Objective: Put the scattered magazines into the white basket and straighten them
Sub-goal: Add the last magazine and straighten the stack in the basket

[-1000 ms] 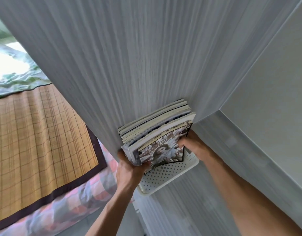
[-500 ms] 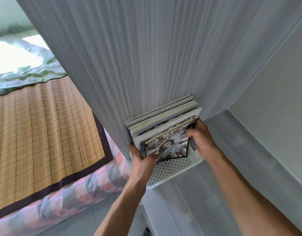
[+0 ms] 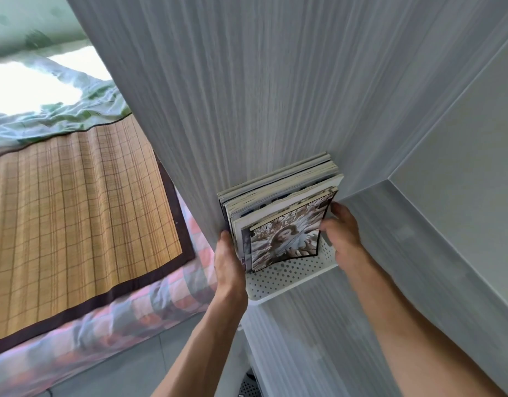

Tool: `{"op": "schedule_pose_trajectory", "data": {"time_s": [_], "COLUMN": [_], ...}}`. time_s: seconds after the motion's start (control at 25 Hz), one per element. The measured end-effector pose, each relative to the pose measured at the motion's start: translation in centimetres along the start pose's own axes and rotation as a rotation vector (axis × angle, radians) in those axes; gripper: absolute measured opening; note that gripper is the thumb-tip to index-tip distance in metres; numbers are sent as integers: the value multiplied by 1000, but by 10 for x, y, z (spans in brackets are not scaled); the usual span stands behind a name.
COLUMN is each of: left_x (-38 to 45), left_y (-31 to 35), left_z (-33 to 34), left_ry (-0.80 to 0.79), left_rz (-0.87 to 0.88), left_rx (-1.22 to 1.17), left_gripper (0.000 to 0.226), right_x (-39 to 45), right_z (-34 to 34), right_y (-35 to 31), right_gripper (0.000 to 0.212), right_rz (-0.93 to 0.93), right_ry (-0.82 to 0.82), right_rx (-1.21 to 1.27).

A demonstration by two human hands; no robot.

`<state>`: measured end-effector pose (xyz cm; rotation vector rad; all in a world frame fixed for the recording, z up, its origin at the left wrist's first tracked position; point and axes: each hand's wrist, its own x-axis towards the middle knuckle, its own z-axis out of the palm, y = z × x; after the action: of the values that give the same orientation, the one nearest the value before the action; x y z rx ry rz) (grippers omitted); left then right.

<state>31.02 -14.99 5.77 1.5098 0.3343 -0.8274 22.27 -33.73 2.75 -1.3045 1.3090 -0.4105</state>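
Several magazines [image 3: 284, 213] stand upright in a white perforated basket [image 3: 287, 279] on a grey wood-grain shelf, leaning against the panel behind. The front one shows a black-and-white portrait cover. My left hand [image 3: 228, 262] presses flat against the left edge of the stack. My right hand [image 3: 343, 236] holds the right edge, thumb on the front cover and fingers behind. The lower parts of the magazines are hidden inside the basket.
A tall grey wood-grain panel [image 3: 247, 96] rises behind the basket, with a pale wall [image 3: 461, 167] to the right. At left lies a bed with a bamboo mat [image 3: 69, 207], a checked sheet [image 3: 109, 319] and a green blanket [image 3: 46, 110].
My left hand has slid from the stack's lower front corner to lie flat along its left side. The magazines now stand more evenly together. My view has shifted right and closer.
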Motion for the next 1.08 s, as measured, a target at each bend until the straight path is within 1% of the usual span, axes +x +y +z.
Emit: {"op": "schedule_pose_trajectory", "data": {"time_s": [0.04,0.08,0.12,0.16,0.2,0.28,0.36,0.4,0.44,0.48,0.52,0.56,0.6,0.64,0.68,0.72,0.8,0.84,0.92,0.96,1.08], "left_x": [0,2,4,4,5,3,-1,-2,-1,3,6,10,11,12,11,9,6,7,9,9,12], "left_y": [2,2,2,1,-1,-8,-20,-26,-29,-31,-31,-33,-35,-38,-40,-39,-30,-26,-20,-19,-24], "left_z": [-2,-4,-5,-6,-8,-14,-19,-21,-21,-21,-22,-24,-28,-32,-34,-34,-25,-17,-6,-5,-6], "left_ry": [7,-11,-37,-46,-46,-75,-221,-269,-282,-283,-270,-232,-180,-134,-113,-126,-165,-137,-47,-29,-47], "left_rz": [48,91,135,157,170,193,238,258,272,287,292,307,325,338,339,337,323,314,350,390,426], "left_rx": [36,80,119,123,127,229,391,460,513,531,499,425,359,318,323,348,418,480,612,642,659], "left_gripper": [41,45,57,69,78,94,118,126,130,131,127,116,104,96,93,93,92,91,88,87,83], "right_x": [-4,-9,-16,-25,-29,-29,-29,-33,-37,-40,-42,-39,-33,-23,-15,-8,-9,-11,-14,-10,8], "right_z": [0,4,10,16,21,24,27,28,32,37,41,49,59,66,72,74,71,67,52,46,46], "right_y": [8,18,31,40,40,34,26,24,23,22,19,11,-1,-9,-19,-22,-14,-5,17,24,35], "right_gripper": [49,37,27,18,11,4,16,21,25,27,30,34,44,57,66,68,65,64,65,63,60], "right_rz": [106,244,379,472,517,483,403,379,351,342,316,333,399,542,641,671,609,576,608,643,666], "right_ry": [117,138,68,-26,-110,-228,-259,-272,-272,-265,-278,-286,-282,-235,-135,-74,-81,-76,-87,-79,-23], "right_rx": [59,188,330,442,524,618,689,744,772,786,765,761,771,804,801,786,819,824,689,625,639]}}
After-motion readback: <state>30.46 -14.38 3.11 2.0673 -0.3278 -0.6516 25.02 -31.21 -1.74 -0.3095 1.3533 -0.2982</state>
